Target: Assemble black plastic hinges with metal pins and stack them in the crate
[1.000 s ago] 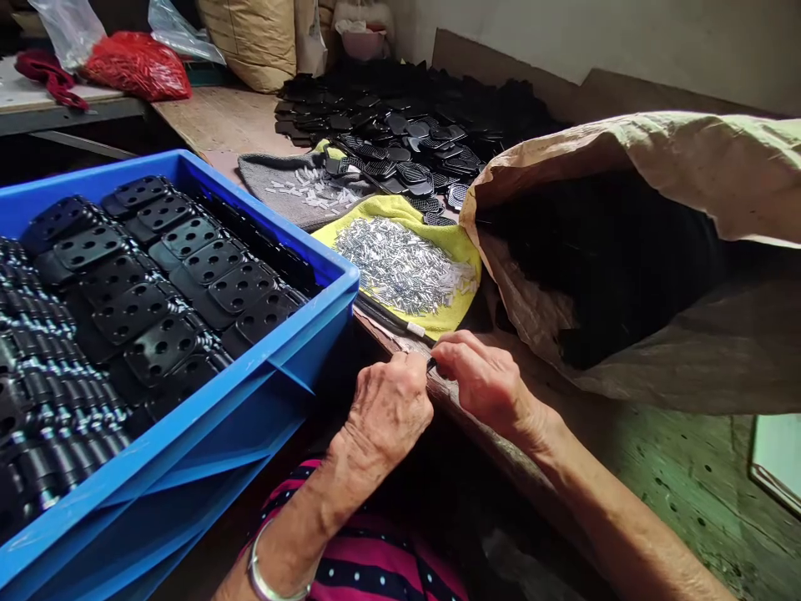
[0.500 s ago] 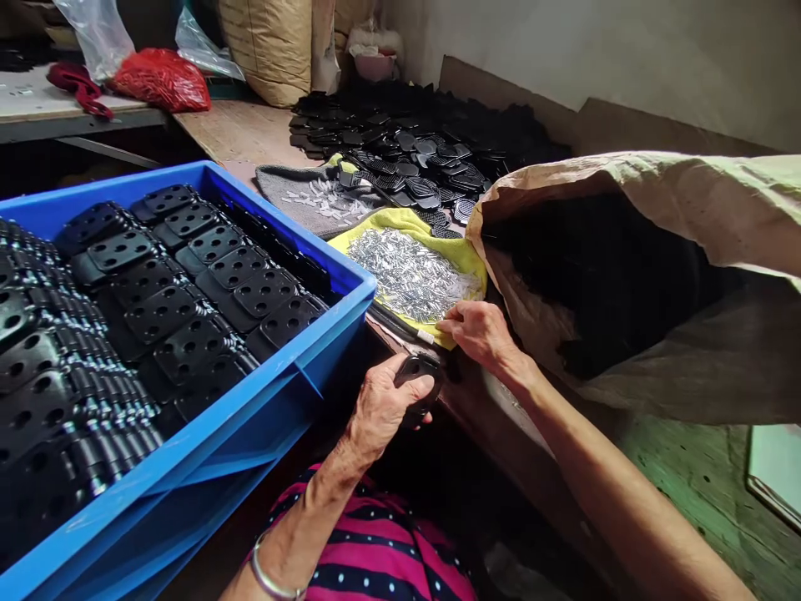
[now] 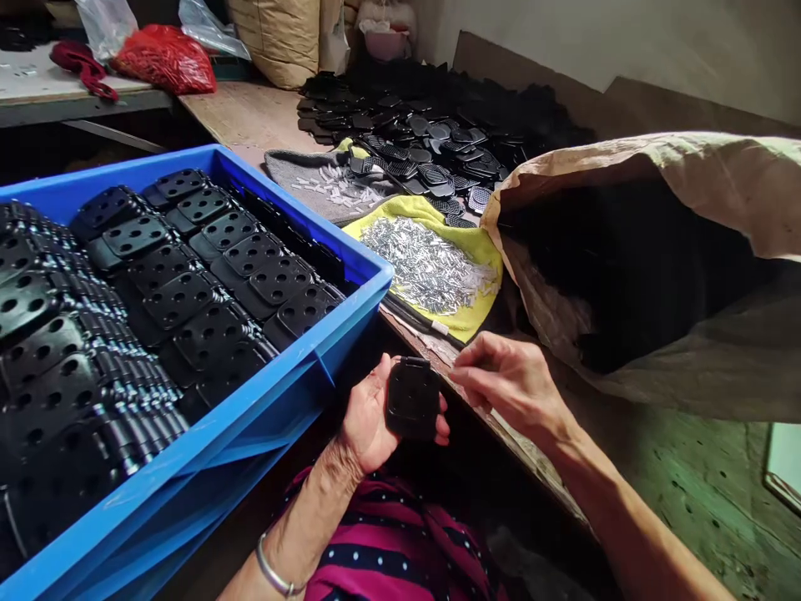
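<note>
Your right hand [image 3: 510, 380] has pulled nearside of the yellow cloth [image 3: 481, 310], grip unclear. Your left hand [image 3: 368, 424] holds a black rounded-square plate [image 3: 413, 399].

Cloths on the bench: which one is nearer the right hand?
The yellow cloth, heaped with shiny pins, just beyond the right hand. The grey cloth lies farther back and bears fewer, whiter pieces.

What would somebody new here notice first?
Probably the big blue crate at the left, packed with rows of black plates. Then the bright yellow cloth beyond the hands, heaped with small shiny pins. Nearest the viewer, the left hand holds a single dark plate, with the right hand close beside it.
</note>
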A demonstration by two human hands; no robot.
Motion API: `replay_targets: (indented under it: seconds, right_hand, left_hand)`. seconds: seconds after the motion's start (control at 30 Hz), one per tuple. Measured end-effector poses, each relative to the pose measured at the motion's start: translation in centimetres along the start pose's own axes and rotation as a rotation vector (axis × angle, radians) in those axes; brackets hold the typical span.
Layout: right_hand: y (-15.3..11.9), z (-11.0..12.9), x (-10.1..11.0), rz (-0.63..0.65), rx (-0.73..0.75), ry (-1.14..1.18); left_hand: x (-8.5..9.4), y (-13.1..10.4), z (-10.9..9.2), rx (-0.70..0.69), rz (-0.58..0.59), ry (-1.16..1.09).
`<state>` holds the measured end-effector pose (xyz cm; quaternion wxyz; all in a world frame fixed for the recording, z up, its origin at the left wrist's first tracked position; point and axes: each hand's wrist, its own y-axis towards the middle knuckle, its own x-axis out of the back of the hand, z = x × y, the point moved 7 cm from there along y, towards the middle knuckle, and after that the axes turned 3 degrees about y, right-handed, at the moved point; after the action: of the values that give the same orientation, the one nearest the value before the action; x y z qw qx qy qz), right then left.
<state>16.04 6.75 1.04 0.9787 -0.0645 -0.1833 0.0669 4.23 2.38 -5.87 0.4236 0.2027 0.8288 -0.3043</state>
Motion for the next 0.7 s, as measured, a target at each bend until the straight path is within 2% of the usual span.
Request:
replay_targets:
  seconds: [0.07, 0.17, 0.27, 0.4, 0.47, 0.57, 0.7]
  right_hand:
    - [-1.8, -0.7, -0.9, -0.015, -0.015, 0.184]
    - [-3.3, -2.0, -1.4, -0.161, -0.058, 0.316]
    - [-3.8, -2.9, -1.8, -0.31, -0.115, 0.416]
    - [-3.5, -2.9, -3.0, -0.404, -0.08, 0.516]
    - [-3.4, -3.1, -3.8, -0.412, -0.088, 0.595]
    - [-3.3, -3.8, -5.3, -0.355, -0.145, 0.724]
    - [-3.6, -4.4, -5.8, -0.348, -0.179, 0.747]
  left_hand:
    - [0.8, 0.1, 0.4, 0.018, -0.038, -0.015]
    - [1.6, 0.1, 1.0, 0.055, -0.074, -0.026]
    - [1.9, -0.2, 1.4, 0.08, -0.071, -0.046]
    - [2.8, -0.6, 1.6, 0.075, -0.122, -0.061]
    - [3.2, -0.7, 1.7, 0.073, -0.155, -0.055]
    - [3.5, -0.6, 1.8, 0.061, -0.163, -0.078]
    - [3.5, -0.3, 1.5, -0.033, -0.151, -0.154]
